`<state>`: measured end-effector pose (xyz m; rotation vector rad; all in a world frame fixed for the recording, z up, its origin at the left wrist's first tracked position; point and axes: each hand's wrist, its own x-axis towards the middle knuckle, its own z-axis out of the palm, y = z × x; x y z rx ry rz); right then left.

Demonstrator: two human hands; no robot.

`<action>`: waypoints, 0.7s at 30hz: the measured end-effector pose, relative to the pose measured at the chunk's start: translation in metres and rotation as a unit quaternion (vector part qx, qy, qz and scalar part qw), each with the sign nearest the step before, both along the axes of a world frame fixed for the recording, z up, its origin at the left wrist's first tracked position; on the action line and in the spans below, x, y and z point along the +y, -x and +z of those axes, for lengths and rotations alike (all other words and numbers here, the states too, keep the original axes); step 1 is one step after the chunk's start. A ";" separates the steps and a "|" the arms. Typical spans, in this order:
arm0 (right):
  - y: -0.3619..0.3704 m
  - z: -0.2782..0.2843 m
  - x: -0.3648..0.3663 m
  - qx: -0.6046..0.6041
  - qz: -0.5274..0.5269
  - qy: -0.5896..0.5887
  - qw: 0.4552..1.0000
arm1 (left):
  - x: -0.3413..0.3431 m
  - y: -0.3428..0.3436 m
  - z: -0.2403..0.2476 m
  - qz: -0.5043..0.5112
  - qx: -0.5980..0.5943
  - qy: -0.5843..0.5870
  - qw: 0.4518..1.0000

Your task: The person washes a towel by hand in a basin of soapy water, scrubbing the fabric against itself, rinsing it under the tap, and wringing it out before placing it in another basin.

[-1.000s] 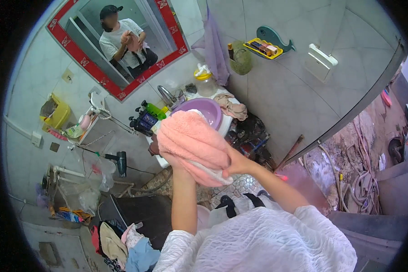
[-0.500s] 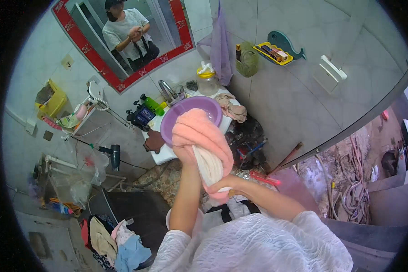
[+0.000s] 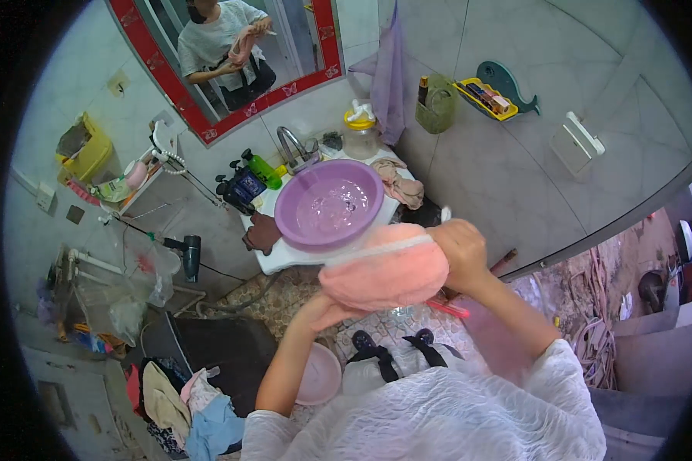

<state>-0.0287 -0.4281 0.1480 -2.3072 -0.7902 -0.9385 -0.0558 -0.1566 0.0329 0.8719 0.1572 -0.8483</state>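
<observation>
**Pink towel held in both hands beside the washbasin**

The person stands before a small white sink stand (image 3: pixel 284 257) with a purple basin (image 3: pixel 331 203) resting on top; the basin holds shallow water. A rolled pink towel (image 3: pixel 384 269) is held just in front of and below the basin, overlapping its near rim in view.

The right hand (image 3: pixel 457 250) is closed in a fist around the towel's right end. The left hand (image 3: pixel 323 311) sits under the towel's left end, largely hidden by the cloth; its fingers appear wrapped into the fabric, though how tightly cannot be told.

A tap (image 3: pixel 291 146) rises behind the basin. A red-framed mirror (image 3: pixel 207 134) hangs on the tiled wall above. A pale pink bowl (image 3: pixel 319 376) lies on the floor near the person's feet, with loose clothing (image 3: pixel 184 399) heaped to the left.
</observation>
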 end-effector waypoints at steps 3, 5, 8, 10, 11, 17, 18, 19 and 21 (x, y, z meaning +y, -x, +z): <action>0.001 0.026 0.011 -0.137 0.012 0.112 0.984 | -0.021 0.015 -0.028 -0.016 0.106 0.278 0.955; 0.004 0.026 0.018 -0.200 0.043 0.178 0.963 | -0.046 0.018 -0.027 -0.055 0.193 0.374 0.906; 0.015 0.015 0.031 -0.264 0.099 0.231 0.931 | -0.074 0.005 -0.005 0.000 0.164 0.318 0.934; 0.026 0.017 0.044 -0.315 0.176 0.271 0.893 | -0.083 -0.009 0.027 0.014 0.378 0.474 0.796; 0.026 0.014 0.048 -0.376 0.201 0.308 0.851 | -0.080 -0.011 0.025 0.069 0.280 0.411 0.865; 0.031 -0.006 0.016 0.037 0.011 0.255 0.966 | -0.029 -0.046 0.033 0.232 -0.036 0.221 0.947; 0.025 -0.004 0.007 0.201 -0.038 0.206 0.957 | -0.030 -0.045 0.040 0.335 -0.072 0.303 0.889; 0.023 -0.009 0.009 0.329 -0.005 0.115 0.937 | -0.033 -0.039 0.049 0.324 -0.124 0.259 0.902; 0.023 -0.041 0.012 0.507 0.129 -0.075 0.849 | -0.040 -0.039 0.046 0.339 -0.101 0.272 0.895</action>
